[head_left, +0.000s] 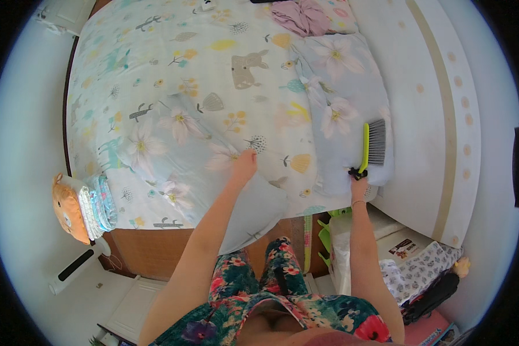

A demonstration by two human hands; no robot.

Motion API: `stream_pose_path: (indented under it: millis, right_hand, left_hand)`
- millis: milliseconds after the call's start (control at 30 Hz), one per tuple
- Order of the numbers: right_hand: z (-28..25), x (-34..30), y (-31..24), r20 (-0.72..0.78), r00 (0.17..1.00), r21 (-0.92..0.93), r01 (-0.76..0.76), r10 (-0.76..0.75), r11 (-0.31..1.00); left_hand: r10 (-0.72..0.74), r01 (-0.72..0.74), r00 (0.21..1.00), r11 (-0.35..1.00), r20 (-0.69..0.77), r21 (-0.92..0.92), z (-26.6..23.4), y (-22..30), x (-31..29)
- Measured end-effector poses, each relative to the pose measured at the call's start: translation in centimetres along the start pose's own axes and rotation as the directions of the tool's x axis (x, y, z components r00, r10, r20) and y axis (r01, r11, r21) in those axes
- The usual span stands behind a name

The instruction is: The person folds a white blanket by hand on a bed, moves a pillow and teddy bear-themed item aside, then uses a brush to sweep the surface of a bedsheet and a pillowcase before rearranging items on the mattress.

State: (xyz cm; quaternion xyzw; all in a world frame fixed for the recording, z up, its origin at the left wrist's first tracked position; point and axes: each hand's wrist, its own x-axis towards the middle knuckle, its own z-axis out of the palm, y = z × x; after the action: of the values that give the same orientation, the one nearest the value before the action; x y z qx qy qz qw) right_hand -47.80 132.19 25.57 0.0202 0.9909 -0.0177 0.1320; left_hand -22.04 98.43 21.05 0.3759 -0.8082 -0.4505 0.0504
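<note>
Brush (372, 144): lime-green body, dense grey bristles, black piece at grip end; gripped in right hand (358, 185), extending ahead of it over a floral pillow (340, 86). Blue-grey pillow (193, 158): pale lily-like print; edge in closed left hand (245, 165). Package (405, 248), right of right forearm: white, dark print, too small to read

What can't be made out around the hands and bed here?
Head view: fingertips of the left hand, hidden by the hand itself; whether it grips the floral pillow is unclear.
Head view: handle end of the green-handled brush, covered by the right hand.
Head view: small black item at that hand, too small to identify.
Head view: black object, cut off by the top edge.
</note>
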Motion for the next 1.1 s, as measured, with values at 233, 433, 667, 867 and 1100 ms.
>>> stream_pose_path:
  millis: [233, 433, 667, 867, 1100]
  right_hand:
    - [0.4, 0.6, -1.1, -0.035, 0.999, 0.161, 0.031, -0.026, 0.986]
    - [-8.0, -9.9, -4.3, 0.130, 0.931, 0.536, 0.224, -0.342, 0.814]
    - [-13.6, -23.3, -6.8, 0.429, 0.704, 0.798, -0.001, -0.566, 0.603]
    - [-12.6, -26.2, -5.5, 0.611, 0.601, 0.663, -0.034, -0.515, 0.748]
    - [-13.8, -30.6, -6.6, 0.512, 0.454, 0.761, 0.153, -0.729, 0.630]
  left_hand:
    - [-0.098, 0.217, 0.947, 0.897, 0.307, -0.385, 6.3, 4.8, 1.5]
    - [-0.408, 0.689, 0.707, 0.582, 0.577, -0.433, 6.5, 11.7, 3.8]
    - [-0.322, 0.724, 0.657, 0.519, 0.681, -0.453, 3.2, 10.8, 10.4]
    - [-0.287, 0.465, 0.844, 0.811, 0.452, -0.354, 0.9, 14.1, 7.1]
    - [-0.349, 0.407, 0.913, 0.792, 0.211, -0.455, -14.5, 17.4, 0.9]
